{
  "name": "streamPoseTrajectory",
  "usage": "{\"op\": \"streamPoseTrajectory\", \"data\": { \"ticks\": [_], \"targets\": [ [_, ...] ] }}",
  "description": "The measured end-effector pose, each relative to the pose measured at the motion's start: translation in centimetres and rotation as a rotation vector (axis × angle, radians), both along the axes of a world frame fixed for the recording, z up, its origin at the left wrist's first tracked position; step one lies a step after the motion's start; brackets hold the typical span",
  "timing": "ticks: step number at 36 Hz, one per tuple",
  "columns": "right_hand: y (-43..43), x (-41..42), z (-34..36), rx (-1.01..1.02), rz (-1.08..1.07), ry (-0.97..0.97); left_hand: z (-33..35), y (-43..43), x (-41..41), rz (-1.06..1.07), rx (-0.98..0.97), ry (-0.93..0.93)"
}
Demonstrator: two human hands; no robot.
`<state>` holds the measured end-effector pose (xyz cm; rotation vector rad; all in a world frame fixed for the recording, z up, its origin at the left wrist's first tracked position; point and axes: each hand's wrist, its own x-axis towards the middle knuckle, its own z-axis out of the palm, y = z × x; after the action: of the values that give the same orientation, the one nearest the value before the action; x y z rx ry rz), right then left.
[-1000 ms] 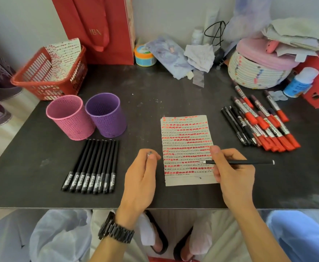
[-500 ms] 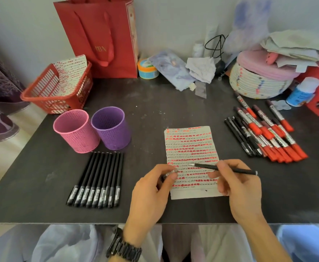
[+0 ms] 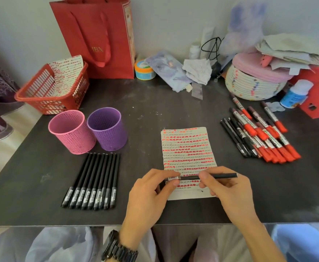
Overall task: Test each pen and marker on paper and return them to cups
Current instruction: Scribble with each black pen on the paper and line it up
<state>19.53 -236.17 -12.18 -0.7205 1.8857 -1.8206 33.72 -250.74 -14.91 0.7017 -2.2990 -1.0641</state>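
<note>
My left hand [image 3: 151, 193] pinches the cap end of a black pen [image 3: 221, 175]. My right hand [image 3: 228, 191] grips its barrel. The pen lies sideways over the bottom of the paper [image 3: 189, 148] (my fingers hide the tip, so I cannot tell if the cap is fully on). The pink cup [image 3: 71, 133] and purple cup [image 3: 107, 129] stand well apart, on the left.

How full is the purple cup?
Empty, as far as shows: nothing sticks out above the rim of the purple cup, and only bare perforated wall is visible inside. Its very bottom is hidden from this angle.
</note>
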Motion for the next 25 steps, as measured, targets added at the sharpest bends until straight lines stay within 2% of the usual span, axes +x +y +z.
{"op": "streamPoseTrajectory", "data": {
  "ticks": [8, 25],
  "targets": [
    [0.0, -0.4, -0.6, -0.043, -0.086, -0.048, -0.5, -0.1, 0.0, -0.001, -0.073, -0.104],
    [-0.1, -0.3, -1.6, 0.116, -0.019, 0.12, -0.4, -0.6, 0.4, -0.04, 0.086, 0.04]
  ]
}}
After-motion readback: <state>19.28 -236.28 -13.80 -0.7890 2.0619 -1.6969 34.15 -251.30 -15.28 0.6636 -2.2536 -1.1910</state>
